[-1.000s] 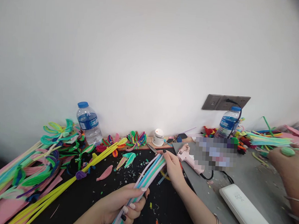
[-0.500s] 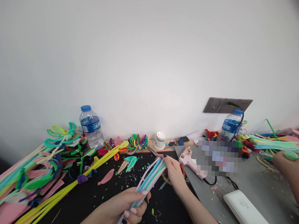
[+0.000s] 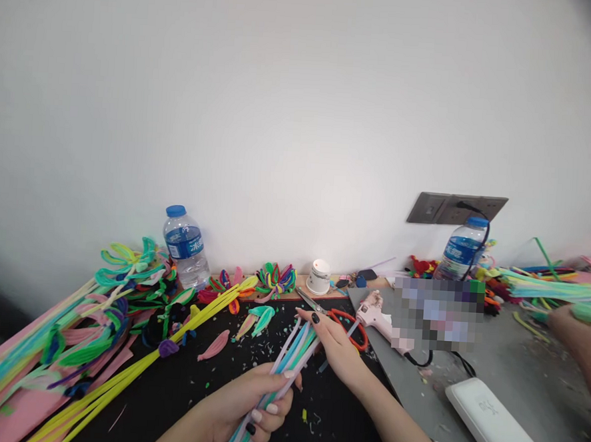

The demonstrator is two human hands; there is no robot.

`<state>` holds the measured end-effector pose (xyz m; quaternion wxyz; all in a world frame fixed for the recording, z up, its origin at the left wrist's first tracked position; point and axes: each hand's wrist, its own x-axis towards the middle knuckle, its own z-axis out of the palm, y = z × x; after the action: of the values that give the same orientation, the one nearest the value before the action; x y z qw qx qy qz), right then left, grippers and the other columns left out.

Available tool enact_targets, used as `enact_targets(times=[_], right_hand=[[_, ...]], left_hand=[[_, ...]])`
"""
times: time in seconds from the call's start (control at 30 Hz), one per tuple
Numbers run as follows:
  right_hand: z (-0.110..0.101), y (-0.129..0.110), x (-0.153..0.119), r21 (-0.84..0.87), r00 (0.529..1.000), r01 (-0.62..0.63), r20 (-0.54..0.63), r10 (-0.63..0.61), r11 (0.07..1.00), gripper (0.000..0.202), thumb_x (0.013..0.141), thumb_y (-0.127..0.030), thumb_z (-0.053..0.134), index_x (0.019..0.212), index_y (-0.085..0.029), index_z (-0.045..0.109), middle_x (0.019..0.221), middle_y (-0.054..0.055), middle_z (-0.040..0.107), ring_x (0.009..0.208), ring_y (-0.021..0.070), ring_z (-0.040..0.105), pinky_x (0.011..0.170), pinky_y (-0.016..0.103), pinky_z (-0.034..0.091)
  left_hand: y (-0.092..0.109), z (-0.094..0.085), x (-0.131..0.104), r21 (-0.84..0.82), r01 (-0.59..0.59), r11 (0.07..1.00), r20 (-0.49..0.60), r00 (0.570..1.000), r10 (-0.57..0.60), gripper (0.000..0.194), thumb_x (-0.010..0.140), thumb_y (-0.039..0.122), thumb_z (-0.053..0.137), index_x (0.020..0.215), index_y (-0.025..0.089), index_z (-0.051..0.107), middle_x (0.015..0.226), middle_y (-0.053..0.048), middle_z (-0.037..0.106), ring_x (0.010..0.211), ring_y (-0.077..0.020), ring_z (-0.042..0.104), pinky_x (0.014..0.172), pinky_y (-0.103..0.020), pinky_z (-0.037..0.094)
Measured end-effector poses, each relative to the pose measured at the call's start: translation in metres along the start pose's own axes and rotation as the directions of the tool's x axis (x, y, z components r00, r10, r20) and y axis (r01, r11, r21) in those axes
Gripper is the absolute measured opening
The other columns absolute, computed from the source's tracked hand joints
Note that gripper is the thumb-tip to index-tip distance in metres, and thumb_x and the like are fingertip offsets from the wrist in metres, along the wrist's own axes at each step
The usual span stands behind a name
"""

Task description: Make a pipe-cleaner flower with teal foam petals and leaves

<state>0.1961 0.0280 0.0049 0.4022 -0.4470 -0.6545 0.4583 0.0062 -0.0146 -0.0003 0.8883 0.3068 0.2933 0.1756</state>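
Note:
My left hand (image 3: 251, 405) is wrapped round a bundle of pipe cleaners (image 3: 292, 354) in pale lilac, blue and green, which slants up to the right. At the bundle's upper end, my right hand (image 3: 335, 347) has its fingers closed on the tips. Just beyond that hand lie scissors (image 3: 349, 321) with orange handles, partly covered by it. Left of the bundle, a pink pipe-cleaner petal (image 3: 214, 346) and a green and pink leaf piece (image 3: 256, 322) rest on the black mat (image 3: 164, 406).
Yellow pipe cleaners (image 3: 131, 371) and finished flowers (image 3: 115, 303) crowd the left side. Water bottles (image 3: 186, 251) stand by the wall, with a white cup (image 3: 318, 278) between. A pink glue gun (image 3: 377, 316) and white case (image 3: 496, 420) lie right, near another person's hand (image 3: 573, 335).
The bundle's upper end and my right hand have come down slightly, uncovering more of the scissors. The whole view has shifted a little. My left hand keeps its grip.

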Motion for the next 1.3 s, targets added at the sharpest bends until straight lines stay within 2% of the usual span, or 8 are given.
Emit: enact_targets(times=[0.13, 0.23, 0.37, 0.5, 0.63, 0.8, 1.13, 1.3], right_hand=[[-0.001, 0.007, 0.004, 0.156, 0.995, 0.018, -0.105, -0.001, 0.988, 0.041, 0.086, -0.043, 0.039, 0.116, -0.019, 0.054, 0.106, 0.009, 0.055, 0.078, 0.0178, 0.052, 0.055, 0.025, 0.047], [-0.001, 0.010, 0.007, 0.258, 0.988, -0.003, -0.145, 0.042, 0.966, 0.039, 0.082, -0.042, 0.048, 0.113, -0.019, 0.053, 0.091, 0.007, 0.057, 0.072, 0.0159, 0.052, 0.049, 0.022, 0.046], [0.005, 0.004, 0.005, 0.346, 0.994, -0.087, -0.037, 0.106, 0.934, 0.035, 0.076, -0.042, 0.057, 0.100, -0.016, 0.056, 0.065, -0.001, 0.052, 0.048, 0.0090, 0.044, 0.036, 0.017, 0.034], [0.010, -0.003, 0.000, 0.319, 0.992, -0.110, 0.102, 0.081, 0.941, 0.030, 0.077, -0.043, 0.056, 0.073, -0.013, 0.057, 0.047, -0.006, 0.043, 0.036, 0.0036, 0.029, 0.033, 0.016, 0.023], [0.013, -0.004, -0.002, 0.324, 0.993, -0.110, 0.064, 0.094, 0.940, 0.032, 0.074, -0.045, 0.059, 0.068, -0.013, 0.054, 0.053, -0.003, 0.052, 0.036, 0.0038, 0.034, 0.032, 0.016, 0.026], [0.012, -0.008, -0.002, 0.338, 0.992, -0.128, 0.058, 0.115, 0.933, 0.033, 0.071, -0.046, 0.060, 0.067, -0.014, 0.053, 0.059, -0.001, 0.055, 0.037, 0.0052, 0.038, 0.033, 0.018, 0.031], [0.011, -0.012, -0.002, 0.408, 0.977, -0.211, 0.103, 0.185, 0.888, 0.016, 0.073, -0.030, 0.054, 0.066, -0.015, 0.054, 0.058, -0.001, 0.057, 0.039, 0.0062, 0.042, 0.035, 0.017, 0.033], [0.011, -0.009, -0.002, 0.329, 0.980, -0.196, 0.090, 0.176, 0.924, 0.023, 0.075, -0.034, 0.054, 0.063, -0.015, 0.051, 0.057, -0.002, 0.056, 0.036, 0.0048, 0.038, 0.034, 0.017, 0.029]], left_hand=[[-0.003, -0.002, 0.005, 0.055, -0.105, 0.993, -0.124, 0.986, 0.112, 0.025, 0.083, 0.042, 0.049, 0.095, 0.020, 0.047, 0.055, 0.009, 0.033, 0.038, -0.0015, 0.013, 0.035, -0.015, 0.008], [-0.005, -0.002, 0.009, 0.109, -0.189, 0.976, -0.191, 0.959, 0.208, 0.028, 0.082, 0.044, 0.050, 0.098, 0.021, 0.046, 0.057, 0.009, 0.034, 0.039, -0.0020, 0.016, 0.036, -0.016, 0.010], [-0.005, 0.002, 0.010, 0.169, -0.283, 0.944, -0.228, 0.921, 0.317, 0.031, 0.082, 0.045, 0.050, 0.098, 0.020, 0.045, 0.057, 0.008, 0.036, 0.040, -0.0024, 0.018, 0.036, -0.017, 0.014], [-0.006, 0.005, 0.009, 0.220, -0.268, 0.938, -0.220, 0.923, 0.315, 0.034, 0.079, 0.049, 0.052, 0.093, 0.019, 0.044, 0.059, 0.008, 0.038, 0.040, -0.0018, 0.020, 0.037, -0.016, 0.017], [-0.007, 0.006, 0.010, 0.272, -0.226, 0.935, -0.243, 0.924, 0.294, 0.035, 0.079, 0.052, 0.050, 0.090, 0.019, 0.044, 0.061, 0.008, 0.042, 0.039, -0.0012, 0.023, 0.036, -0.015, 0.023], [-0.008, 0.006, 0.012, 0.310, -0.270, 0.912, -0.262, 0.897, 0.355, 0.034, 0.081, 0.050, 0.046, 0.091, 0.018, 0.044, 0.059, 0.007, 0.046, 0.035, -0.0015, 0.026, 0.034, -0.015, 0.032], [-0.009, -0.002, 0.017, 0.378, -0.341, 0.861, -0.278, 0.845, 0.457, 0.030, 0.081, 0.046, 0.048, 0.078, 0.016, 0.044, 0.053, 0.006, 0.051, 0.029, -0.0012, 0.028, 0.030, -0.015, 0.032], [-0.008, -0.002, 0.017, 0.386, -0.349, 0.854, -0.272, 0.841, 0.467, 0.033, 0.082, 0.047, 0.046, 0.088, 0.014, 0.047, 0.055, 0.002, 0.058, 0.027, -0.0041, 0.039, 0.030, -0.016, 0.028]])
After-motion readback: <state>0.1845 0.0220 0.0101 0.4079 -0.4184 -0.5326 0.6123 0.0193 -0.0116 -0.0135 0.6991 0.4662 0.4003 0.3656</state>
